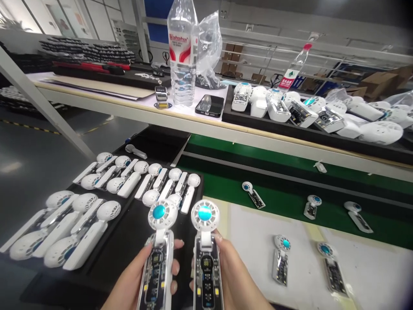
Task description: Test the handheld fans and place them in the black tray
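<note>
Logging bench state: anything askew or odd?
Yes: jumbled fans overlap in the raised black tray, unlike the neat rows at lower left. A lone fan lies behind those rows. No spill visible.

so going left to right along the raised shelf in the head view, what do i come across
Red-and-black item → metal tally counter → big water bottle with a red-and-white label → black smartphone → black tray of white handheld fans.

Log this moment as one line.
left hand: grips white handheld fan | right hand: grips matching white fan | black tray: white fans in rows
</note>
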Demonstrator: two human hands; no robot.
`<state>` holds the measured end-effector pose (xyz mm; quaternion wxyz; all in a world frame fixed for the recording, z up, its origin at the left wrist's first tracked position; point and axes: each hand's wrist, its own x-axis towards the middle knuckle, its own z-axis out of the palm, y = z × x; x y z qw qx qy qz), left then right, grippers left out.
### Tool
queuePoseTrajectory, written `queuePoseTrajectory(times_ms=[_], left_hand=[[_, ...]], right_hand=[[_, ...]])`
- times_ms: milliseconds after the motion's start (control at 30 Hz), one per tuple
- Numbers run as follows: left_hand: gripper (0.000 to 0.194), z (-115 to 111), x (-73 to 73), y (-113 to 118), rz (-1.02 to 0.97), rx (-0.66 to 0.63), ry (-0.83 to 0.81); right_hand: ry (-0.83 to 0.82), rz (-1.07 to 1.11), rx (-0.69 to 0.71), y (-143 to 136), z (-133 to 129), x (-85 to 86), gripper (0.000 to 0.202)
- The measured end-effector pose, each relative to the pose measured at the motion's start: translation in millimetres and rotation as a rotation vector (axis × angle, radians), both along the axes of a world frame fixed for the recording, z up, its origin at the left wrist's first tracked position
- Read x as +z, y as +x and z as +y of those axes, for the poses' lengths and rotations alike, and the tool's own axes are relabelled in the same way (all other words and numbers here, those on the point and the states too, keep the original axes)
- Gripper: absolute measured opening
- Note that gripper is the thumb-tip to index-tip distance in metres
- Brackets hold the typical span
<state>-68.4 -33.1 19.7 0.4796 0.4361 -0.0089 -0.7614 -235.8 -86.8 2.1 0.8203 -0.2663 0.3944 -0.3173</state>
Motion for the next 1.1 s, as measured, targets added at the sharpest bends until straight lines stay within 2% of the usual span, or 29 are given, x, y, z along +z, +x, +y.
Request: queuePoseTrajectory(times_ms=[100,200,367,500,567,600,667,700,733,767,833,900,1033,1100], left_hand=[[0.040,-2,15.4,4,0.011,-0.016,-0.119],[0.039,-4,28.4,10,-0.050,-0.028,-0.250],[0.038,-1,40.4,21,-0.038,-0.050,-0.331],[0.030,1,41.6,33,-0.052,-0.080,-0.399],[0.033,2,29.3,45,-0.142,-0.121,-0.361],[0.039,2,18.0,52,-0.219,-0.141,-0.337],[0.053,2,-13.5,72,-0.508,-0.187,-0.306],[0.060,2,-32.1,83,-0.683,-0.207,-0.311],[0.063,3,-51.0,95,-0.944,-0.249,-0.293],[0.067,3,-68.7,107,-1.062,-0.268,-0.258],[0.067,6,-97.3,129,-1.208,-0.293,-0.214],[0.066,9,-114.5,146,-1.260,-0.314,-0.198],[0.066,11,-128.2,161,-1.357,-0.325,-0.218],[0.064,11,-131.9,164,-1.388,-0.318,-0.229]], right_hand=[[0.151,-0.137,0.012,13,8,30.3,0.042],[0.102,-0.296,0.057,25,9,48.3,0.047],[0.095,-0.445,0.057,38,10,52.7,0.049],[0.115,-0.389,0.004,50,15,50.6,0.042],[0.150,-0.264,-0.077,58,17,47.4,0.036],[0.166,-0.196,-0.116,61,18,44.6,0.035],[0.147,-0.083,-0.174,68,18,35.4,0.033],[0.100,-0.030,-0.174,71,17,29.1,0.035],[0.028,0.032,-0.150,74,15,21.8,0.037],[-0.069,0.106,-0.109,77,12,13.8,0.039],[-0.321,0.279,0.037,83,6,-3.6,0.039],[-0.631,0.496,0.243,92,-1,-21.8,0.036],[-1.406,0.872,0.641,124,-7,-63.2,0.039],[-1.642,0.875,0.746,144,-6,-85.7,0.033]])
